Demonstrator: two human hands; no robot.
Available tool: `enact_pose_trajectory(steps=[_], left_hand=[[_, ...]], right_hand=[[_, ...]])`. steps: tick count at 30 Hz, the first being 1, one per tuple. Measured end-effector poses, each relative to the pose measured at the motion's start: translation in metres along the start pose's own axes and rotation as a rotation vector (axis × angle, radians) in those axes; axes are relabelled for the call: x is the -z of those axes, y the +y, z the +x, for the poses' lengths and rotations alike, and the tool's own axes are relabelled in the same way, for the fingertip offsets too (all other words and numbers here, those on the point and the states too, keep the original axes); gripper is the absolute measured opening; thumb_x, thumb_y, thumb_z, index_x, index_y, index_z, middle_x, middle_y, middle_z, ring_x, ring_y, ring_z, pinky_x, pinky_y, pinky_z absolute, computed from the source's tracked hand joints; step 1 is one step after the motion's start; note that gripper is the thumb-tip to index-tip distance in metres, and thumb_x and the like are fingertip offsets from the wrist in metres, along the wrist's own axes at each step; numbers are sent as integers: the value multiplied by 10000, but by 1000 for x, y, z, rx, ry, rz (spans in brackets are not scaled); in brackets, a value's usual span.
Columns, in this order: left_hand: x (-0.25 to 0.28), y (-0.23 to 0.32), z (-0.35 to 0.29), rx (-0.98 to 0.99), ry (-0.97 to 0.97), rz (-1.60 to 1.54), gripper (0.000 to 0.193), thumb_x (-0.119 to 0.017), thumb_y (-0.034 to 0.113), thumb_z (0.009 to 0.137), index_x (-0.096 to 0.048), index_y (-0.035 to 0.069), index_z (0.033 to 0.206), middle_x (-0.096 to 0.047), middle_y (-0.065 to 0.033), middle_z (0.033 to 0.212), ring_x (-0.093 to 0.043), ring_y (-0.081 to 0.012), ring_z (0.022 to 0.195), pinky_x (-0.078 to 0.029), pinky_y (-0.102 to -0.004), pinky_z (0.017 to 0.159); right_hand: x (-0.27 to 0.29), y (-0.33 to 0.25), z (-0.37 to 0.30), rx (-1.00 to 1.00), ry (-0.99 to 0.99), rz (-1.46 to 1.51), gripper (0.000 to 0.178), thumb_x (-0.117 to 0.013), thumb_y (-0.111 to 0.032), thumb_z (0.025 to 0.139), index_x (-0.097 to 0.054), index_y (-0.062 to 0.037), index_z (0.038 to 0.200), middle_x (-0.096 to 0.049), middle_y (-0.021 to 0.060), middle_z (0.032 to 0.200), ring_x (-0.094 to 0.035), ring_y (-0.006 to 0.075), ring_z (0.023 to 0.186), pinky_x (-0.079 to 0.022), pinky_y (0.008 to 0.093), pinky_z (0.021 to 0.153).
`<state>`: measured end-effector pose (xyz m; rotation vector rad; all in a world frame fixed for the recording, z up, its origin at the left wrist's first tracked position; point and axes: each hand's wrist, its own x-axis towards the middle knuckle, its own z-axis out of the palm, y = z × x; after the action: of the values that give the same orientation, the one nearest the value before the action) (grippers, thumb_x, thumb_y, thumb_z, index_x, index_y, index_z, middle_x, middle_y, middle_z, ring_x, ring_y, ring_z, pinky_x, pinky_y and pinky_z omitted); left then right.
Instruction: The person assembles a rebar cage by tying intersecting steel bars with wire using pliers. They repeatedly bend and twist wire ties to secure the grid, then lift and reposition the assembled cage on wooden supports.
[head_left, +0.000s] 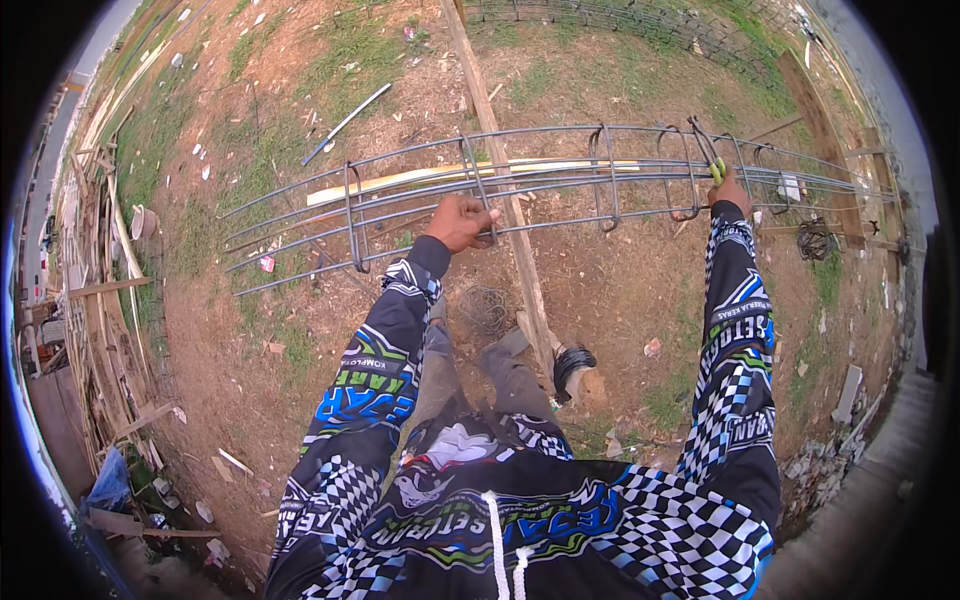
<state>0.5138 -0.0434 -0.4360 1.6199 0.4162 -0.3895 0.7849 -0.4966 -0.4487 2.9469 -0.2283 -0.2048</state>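
Note:
A long rebar cage (400,178) of thin steel bars with several square stirrups (613,180) spans left to right in front of me, lying across a wooden beam. My left hand (462,223) is closed on the lower part of a stirrup (470,165) just left of the beam; its fingertips are partly hidden. Farther right, my right hand (730,193) grips a pair of pincers (717,170) with yellow-green handles. The dark jaws point up and away, at the cage's far top bar. Whether they bite on wire there is too small to tell.
The wooden beam (525,270) runs from near my feet away under the cage. Black wire (573,360) is wound at its near end. A loose wire coil (487,310) lies on the ground. Upright boards (820,130) stand at right; stacked timber (100,330) lies at left.

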Motion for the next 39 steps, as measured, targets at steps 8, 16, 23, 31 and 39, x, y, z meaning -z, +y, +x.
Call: enact_pose_trajectory(steps=[8,16,23,31,39], left_hand=[[-10,0,0,-45,108,97,382,-726,302,866,-701,-78,884,-673,-90,688,-607,-112,527,-493,-264,456],[-11,-10,20,-184,109,185,406,-736,333,851,-703,-66,914,-700,-141,730,-675,-168,613,-539,-286,542],[69,30,38,-802,551,953,492,-717,409,833,-646,72,1183,-703,-165,930,-680,-333,827,-524,-412,783],[94,64,124,-236,-363,448,595,-657,402,912,-549,-36,1301,-701,-131,921,-643,-135,606,-482,-272,493],[93,61,138,-341,-468,403,461,-689,286,905,-621,-89,1164,-668,-76,778,-520,-92,494,-406,-262,446]], right_hand=[[44,-8,-122,346,-415,1109,289,-584,-242,941,-592,-24,1131,-638,56,799,-597,141,599,-476,286,561],[61,-40,-255,478,-363,463,253,-594,-226,919,-580,-33,1082,-559,104,720,-602,242,669,-485,373,639],[218,-47,-403,230,-509,1157,297,-589,-131,887,-545,-53,1171,-609,119,835,-628,242,759,-474,366,693],[80,-186,-462,321,-542,1048,414,-576,-143,858,-524,-29,1253,-643,218,984,-619,404,886,-487,437,785],[49,-190,-444,130,-435,1001,360,-617,-176,804,-595,-13,1124,-649,240,924,-629,415,906,-473,471,780]])
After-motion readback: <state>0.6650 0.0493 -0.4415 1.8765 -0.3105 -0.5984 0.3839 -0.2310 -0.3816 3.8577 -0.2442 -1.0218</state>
